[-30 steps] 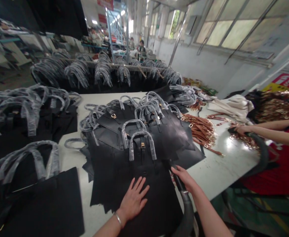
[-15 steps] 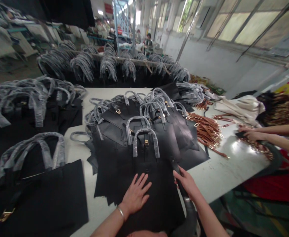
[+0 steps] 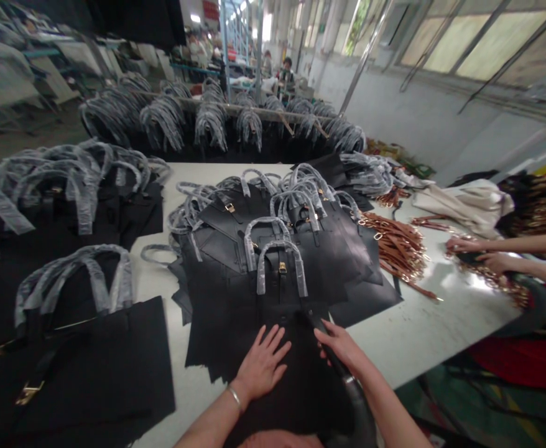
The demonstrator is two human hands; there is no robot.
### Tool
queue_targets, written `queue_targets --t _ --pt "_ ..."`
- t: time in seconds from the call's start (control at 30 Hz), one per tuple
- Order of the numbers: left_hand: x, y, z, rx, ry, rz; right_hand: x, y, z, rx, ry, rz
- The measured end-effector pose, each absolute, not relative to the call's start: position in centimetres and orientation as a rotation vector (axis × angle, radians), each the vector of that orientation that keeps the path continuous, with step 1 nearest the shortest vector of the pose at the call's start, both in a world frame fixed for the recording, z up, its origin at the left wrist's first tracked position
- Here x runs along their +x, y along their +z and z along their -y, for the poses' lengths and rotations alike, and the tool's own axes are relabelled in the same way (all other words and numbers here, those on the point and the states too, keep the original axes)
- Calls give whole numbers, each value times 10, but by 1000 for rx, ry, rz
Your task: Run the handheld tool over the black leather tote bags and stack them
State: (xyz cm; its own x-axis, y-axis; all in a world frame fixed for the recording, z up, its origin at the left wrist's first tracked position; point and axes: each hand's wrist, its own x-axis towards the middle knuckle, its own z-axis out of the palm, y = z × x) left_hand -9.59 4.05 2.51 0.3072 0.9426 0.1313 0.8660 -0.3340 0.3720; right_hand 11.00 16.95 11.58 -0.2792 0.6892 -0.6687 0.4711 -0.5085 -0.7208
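Observation:
My left hand (image 3: 264,364) lies flat with fingers spread on a black bag panel (image 3: 296,367). In my right hand (image 3: 341,348) is a black tube-shaped tool (image 3: 331,354), with a shiny ring and a thicker, hose-like rear part; its exact kind is unclear. The tool's front end is over the panel, near the base of the right side of a plastic-wrapped handle (image 3: 301,277). A gold buckle (image 3: 282,267) sits on a short strap between the handle's ends. More black bag pieces with wrapped handles (image 3: 305,180) are piled beyond.
Black bags (image 3: 114,367) with wrapped handles lie on the left. Brown straps with metal clasps (image 3: 394,242) are heaped on the pale table (image 3: 441,323). At right, a co-worker's hands (image 3: 497,261) handle a dark item over metal-tipped pieces. Wrapped handles hang along a rail (image 3: 235,109) behind.
My right hand has moved left with the black tool, bringing its front end further over the panel. My left hand stays flat in place. The co-worker's hands have shifted slightly.

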Motion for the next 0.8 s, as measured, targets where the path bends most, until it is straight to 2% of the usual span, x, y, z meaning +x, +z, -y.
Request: queue_targets --t 0.17,0.43,0.67,0.8 --pt "-97 26 -40 2344 525 -1656 118 122 -146 -1742 1973 1553" --pt "-94 21 -36 2308 611 -1639 67 102 -152 -1639 1957 1724" --pt "-94 17 -34 2306 676 -1602 94 114 -138 -1690 2032 1721" --pt "-95 19 -37 2298 670 -1606 71 107 -149 -1684 1954 1751"
